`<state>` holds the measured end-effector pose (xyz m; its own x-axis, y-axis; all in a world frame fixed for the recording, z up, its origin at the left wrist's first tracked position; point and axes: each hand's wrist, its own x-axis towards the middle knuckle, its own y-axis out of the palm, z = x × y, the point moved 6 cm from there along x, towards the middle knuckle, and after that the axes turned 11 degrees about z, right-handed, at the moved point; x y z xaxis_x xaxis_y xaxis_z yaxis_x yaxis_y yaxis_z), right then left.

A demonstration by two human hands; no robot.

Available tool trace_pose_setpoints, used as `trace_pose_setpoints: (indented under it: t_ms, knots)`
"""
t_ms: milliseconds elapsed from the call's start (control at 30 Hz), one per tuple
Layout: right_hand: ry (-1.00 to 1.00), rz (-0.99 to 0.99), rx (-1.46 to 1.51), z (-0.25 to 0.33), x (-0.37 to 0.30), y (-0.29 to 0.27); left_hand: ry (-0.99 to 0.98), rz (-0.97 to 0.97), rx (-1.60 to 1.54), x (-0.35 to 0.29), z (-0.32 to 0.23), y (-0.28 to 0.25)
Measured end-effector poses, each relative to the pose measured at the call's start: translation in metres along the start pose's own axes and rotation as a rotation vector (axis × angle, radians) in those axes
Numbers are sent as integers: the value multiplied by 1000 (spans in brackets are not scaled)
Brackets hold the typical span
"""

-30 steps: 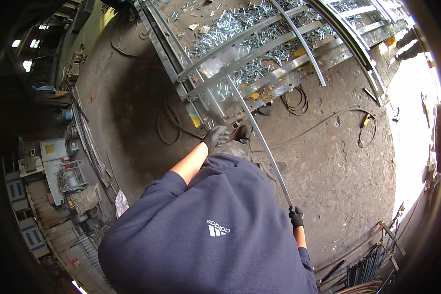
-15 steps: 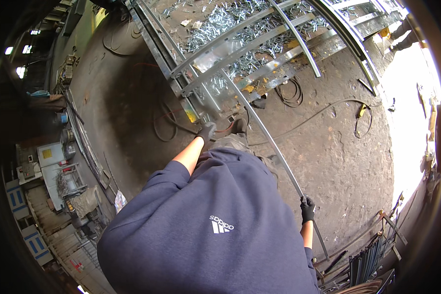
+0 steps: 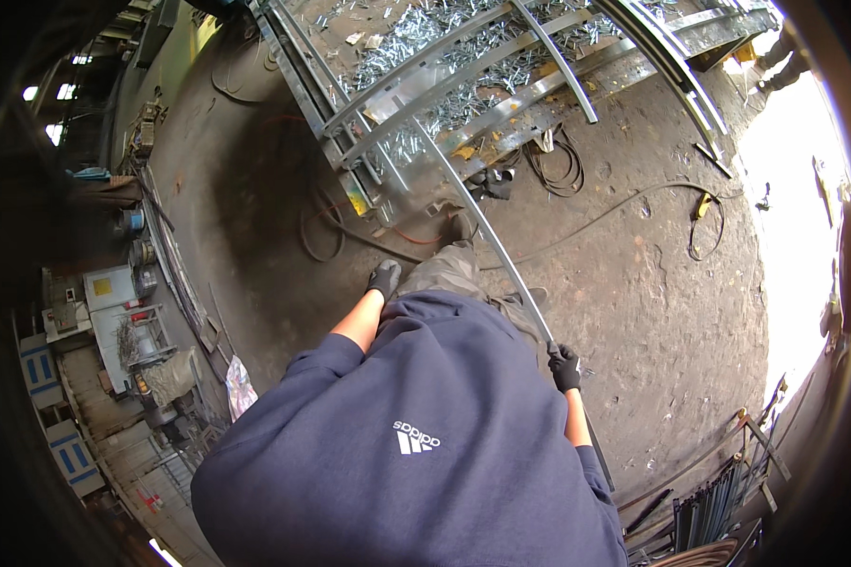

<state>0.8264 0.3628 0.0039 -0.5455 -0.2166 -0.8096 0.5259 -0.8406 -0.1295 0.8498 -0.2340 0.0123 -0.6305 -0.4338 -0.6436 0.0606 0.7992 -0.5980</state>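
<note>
My right hand [image 3: 564, 367], in a black glove, is closed around a long, narrow metal bar [image 3: 482, 223]. The bar slants from the metal framework down past my right side, its upper end among the rails at the near edge of the work table [image 3: 312, 57]. By my left thigh, my gloved left hand [image 3: 384, 280] hangs with its fingers curled together, apart from the bar and the table corner. Nothing shows in it. Several curved metal rails [image 3: 482, 68] lie across the table, over a scattered heap of small shiny bolt-like pieces [image 3: 411, 52].
Dark cables [image 3: 560, 163] coil on the floor beside the table, and one runs right to a yellow-handled tool [image 3: 702, 206]. Another hose [image 3: 326, 241] loops near my left foot. Bundled metal bars [image 3: 704, 506] stand at lower right. Someone's legs [image 3: 787, 59] show at upper right.
My right hand has moved up and left along with the bar, nearer my body. My left hand has drawn back from the table corner toward my thigh.
</note>
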Motion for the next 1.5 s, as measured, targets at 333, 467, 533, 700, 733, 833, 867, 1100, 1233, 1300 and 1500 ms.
trace_pose_setpoints:
  t_ms: [333, 467, 533, 700, 733, 833, 867, 1100, 1233, 1300, 1500]
  knots:
    - [9, -85, -55, 57, 25, 26, 55, 50, -622, 73, -35, -33]
    - [126, -15, 97, 63, 46, 45, 227, -5, -751, 110, -90, -77]
    - [80, -32, 114, 75, 52, 54, 321, -54, -652, 131, -117, -103]
    - [153, -128, 96, 111, 43, 64, 506, -152, -533, 191, -177, -152]
    - [51, -98, 50, 135, 49, 72, 530, -194, -398, 204, -189, -158]
    - [-124, -160, -160, 233, 105, 113, 628, -445, -117, 236, -222, -171]
    - [10, -58, -209, 265, 141, 137, 583, -362, -100, 250, -224, -167]
    - [-958, -66, -392, 485, 205, 208, 165, -153, -185, 334, -224, -164]
    - [-247, 119, -525, 364, 158, 153, 89, 207, -542, 366, -233, -143]
    - [-92, 60, -422, 294, 122, 132, -8, 113, -209, 375, -228, -144]
    - [6, -36, 6, 233, 119, 135, -62, 23, -300, 387, -216, -121]
